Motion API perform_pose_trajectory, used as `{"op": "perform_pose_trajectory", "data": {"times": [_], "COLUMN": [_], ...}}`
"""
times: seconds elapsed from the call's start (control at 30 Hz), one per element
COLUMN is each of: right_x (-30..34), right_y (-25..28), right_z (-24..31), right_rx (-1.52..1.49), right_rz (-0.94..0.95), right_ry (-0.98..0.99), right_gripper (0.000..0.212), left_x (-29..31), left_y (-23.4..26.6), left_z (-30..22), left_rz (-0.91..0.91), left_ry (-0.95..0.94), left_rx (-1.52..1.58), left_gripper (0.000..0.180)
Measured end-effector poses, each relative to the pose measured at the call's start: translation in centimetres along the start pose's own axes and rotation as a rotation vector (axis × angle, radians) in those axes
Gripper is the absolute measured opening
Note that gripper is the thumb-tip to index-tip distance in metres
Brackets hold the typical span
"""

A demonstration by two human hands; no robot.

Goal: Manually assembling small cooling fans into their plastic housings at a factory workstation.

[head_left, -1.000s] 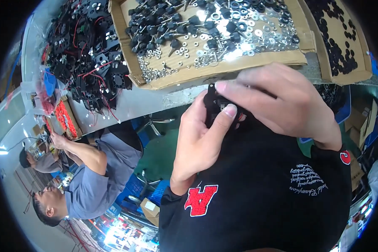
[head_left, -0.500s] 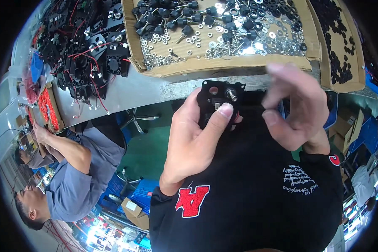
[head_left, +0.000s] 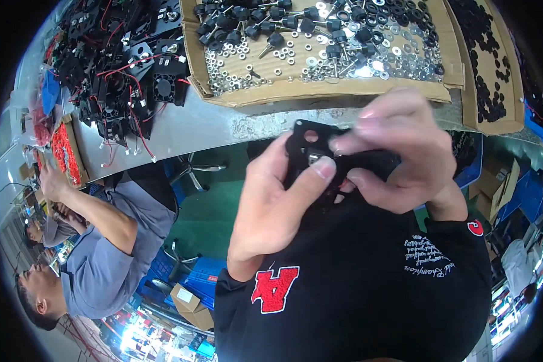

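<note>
Upright in my left hand (head_left: pixel 274 202) is a small black plate assembly (head_left: pixel 298 137) with a round hole near its top corner. My left thumb presses on its face beside a small pale connector, and the fingers wrap behind it. Curled and slightly blurred, my right hand (head_left: pixel 407 157) comes in from the right. Its fingertips are at the plate's upper right, over the place of the metal post, which they cover. Whatever small part lies between those fingers is hidden.
Beyond my hands, a cardboard tray (head_left: pixel 271 97) holds black knobs with metal stems, nuts and washers. Another tray (head_left: pixel 508 125) with black rings stands to its right. Wired fan assemblies (head_left: pixel 123 90) pile up at the left. A co-worker in grey (head_left: pixel 111 265) works there.
My right hand has moved left and down onto the plate, covering the metal post that was visible before. My left hand keeps its hold, with the plate slightly tilted.
</note>
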State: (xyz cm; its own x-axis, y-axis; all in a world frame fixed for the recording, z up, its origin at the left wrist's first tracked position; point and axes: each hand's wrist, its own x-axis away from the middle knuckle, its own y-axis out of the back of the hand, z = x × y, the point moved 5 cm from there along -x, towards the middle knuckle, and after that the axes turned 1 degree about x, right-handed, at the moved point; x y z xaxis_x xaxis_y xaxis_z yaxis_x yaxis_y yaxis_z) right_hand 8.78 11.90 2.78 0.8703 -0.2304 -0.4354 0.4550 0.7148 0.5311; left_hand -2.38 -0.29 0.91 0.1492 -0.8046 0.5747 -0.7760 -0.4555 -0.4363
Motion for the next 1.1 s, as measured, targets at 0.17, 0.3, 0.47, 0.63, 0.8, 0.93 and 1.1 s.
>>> {"op": "perform_pose_trajectory", "data": {"times": [0.17,0.3,0.47,0.63,0.8,0.93,1.1], "right_x": [0.3,0.6,0.3,0.4,-0.5,-0.1,-0.7], "right_y": [-0.5,-0.2,-0.1,0.7,0.5,1.1,0.6], "right_z": [-1.0,-0.5,-0.4,-0.4,-0.4,-0.3,0.3], "right_rx": [-0.129,-0.041,0.003,0.058,-0.02,0.021,0.052], "right_rz": [-0.114,0.009,-0.043,0.074,0.19,0.283,0.221], "right_ry": [-0.034,0.051,-0.016,0.04,-0.077,0.064,0.054], "right_gripper": [0.071,0.047,0.03,0.034,0.034,0.034,0.031], "left_x": [-0.1,-0.1,-0.1,0.0,-0.2,0.0,-0.2], "left_y": [-0.5,-0.3,-0.4,0.4,0.5,0.5,0.8], "left_z": [0.6,0.7,0.7,0.8,0.8,1.1,1.4], "left_rz": [0.023,0.061,0.022,0.033,0.104,0.086,0.138], "left_ry": [-0.002,0.009,0.012,0.022,0.033,0.042,0.054], "left_rx": [-0.019,0.025,-0.097,-0.182,-0.332,-0.264,-0.365], "left_gripper": [0.027,0.029,0.027,0.023,0.025,0.026,0.031]}}
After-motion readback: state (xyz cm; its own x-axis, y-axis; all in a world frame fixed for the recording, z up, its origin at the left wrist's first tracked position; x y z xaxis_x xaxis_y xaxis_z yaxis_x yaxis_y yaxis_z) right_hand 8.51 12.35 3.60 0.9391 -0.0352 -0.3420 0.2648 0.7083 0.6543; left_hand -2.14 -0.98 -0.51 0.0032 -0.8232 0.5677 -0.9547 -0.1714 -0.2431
